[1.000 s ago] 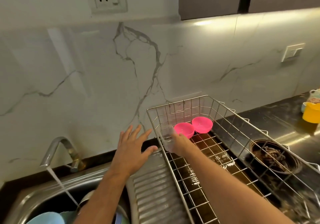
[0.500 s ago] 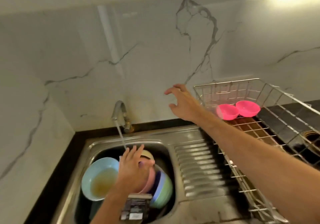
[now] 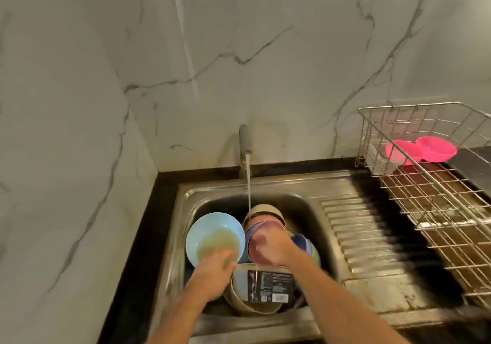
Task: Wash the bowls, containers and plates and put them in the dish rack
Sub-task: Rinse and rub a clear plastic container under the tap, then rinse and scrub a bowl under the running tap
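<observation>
Bowls lie stacked in the sink under running water: judged light, rigid, slippery when wet; grasp at rims. Left hand grips the blue bowl; right hand reaches into the stack, grasp indeterminate.

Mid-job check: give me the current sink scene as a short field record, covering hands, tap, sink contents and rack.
left hand: at near rim of light blue bowl; grip unclear
right hand: on mauve bowl; grip blurred
tap: running, stream falls on beige bowl
light blue bowl contents: yellowish liquid
sink: stacked bowls, labelled container at near side
dish rack: two pink bowls at far end
</observation>
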